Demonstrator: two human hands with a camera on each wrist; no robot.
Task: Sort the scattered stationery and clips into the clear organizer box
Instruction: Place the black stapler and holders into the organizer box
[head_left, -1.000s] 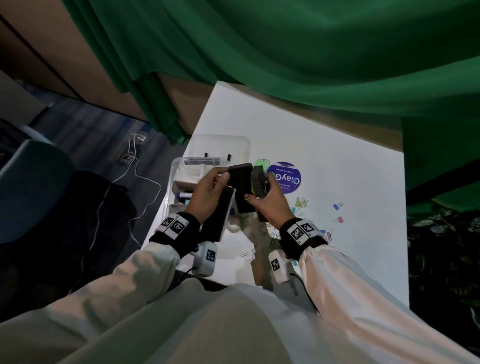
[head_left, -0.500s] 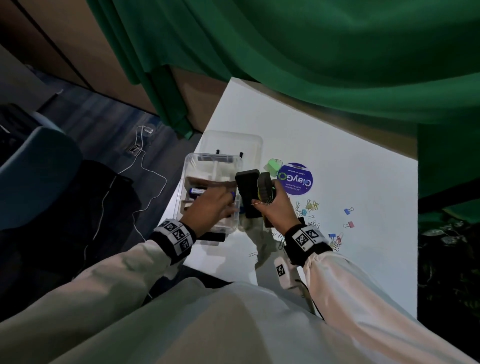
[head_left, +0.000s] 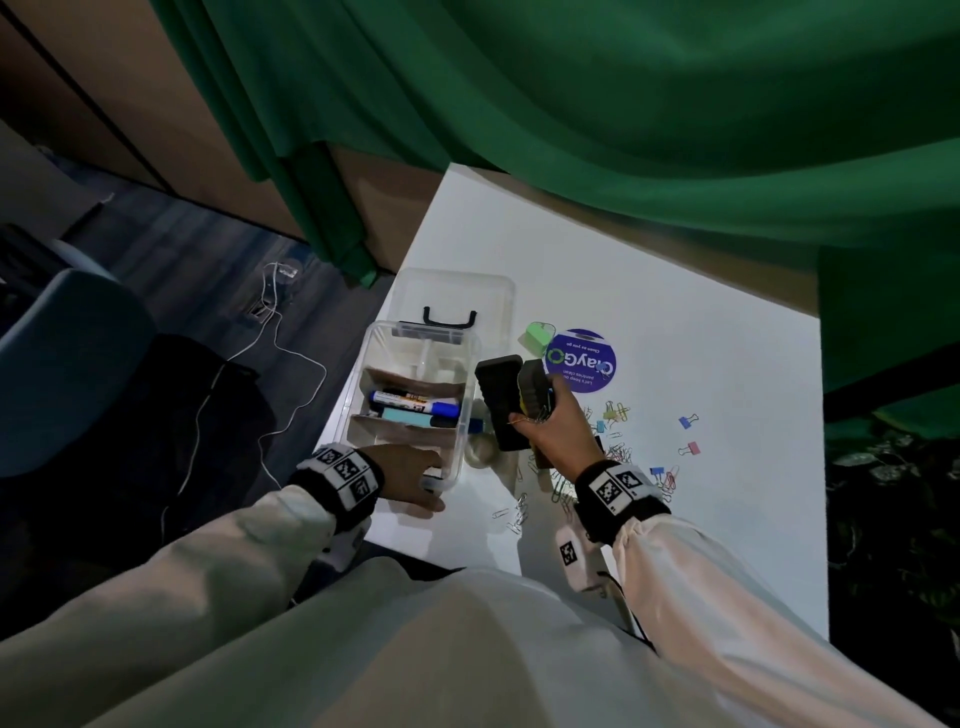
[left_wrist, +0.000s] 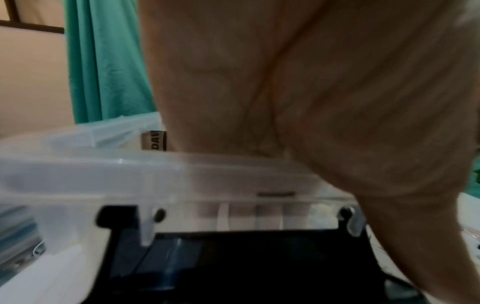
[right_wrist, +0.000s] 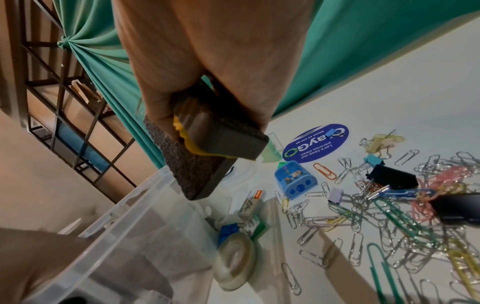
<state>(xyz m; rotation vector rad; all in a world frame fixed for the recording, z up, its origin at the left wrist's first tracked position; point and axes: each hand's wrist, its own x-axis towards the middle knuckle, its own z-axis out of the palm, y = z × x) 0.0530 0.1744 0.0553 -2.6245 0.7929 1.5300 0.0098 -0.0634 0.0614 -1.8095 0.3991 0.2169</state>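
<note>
The clear organizer box (head_left: 467, 364) stands at the white table's left edge, with blue markers (head_left: 415, 402) lying in its middle compartment. My left hand (head_left: 415, 475) grips the box's near end wall, palm over the rim (left_wrist: 155, 164), fingertips hidden inside. A black flat part (left_wrist: 246, 263) lies just below that rim. My right hand (head_left: 543, 415) is raised beside the box and holds two dark board erasers (head_left: 498, 400) together. In the right wrist view one eraser shows felt (right_wrist: 192, 164) and the other a yellow layer (right_wrist: 226, 142).
The box's lid (head_left: 452, 296) lies behind it. A tape roll (right_wrist: 233, 259), blue sharpener (right_wrist: 296, 183), staples box (right_wrist: 252, 205), green sharpener (head_left: 537, 338) and purple sticker (head_left: 582, 361) sit right of the box. Several paper clips (right_wrist: 376, 222) and binder clips (head_left: 688, 421) are scattered further right.
My left hand left the erasers and came down with a black flat thing to the box's near end. The right hand still holds both erasers at about the same spot.
</note>
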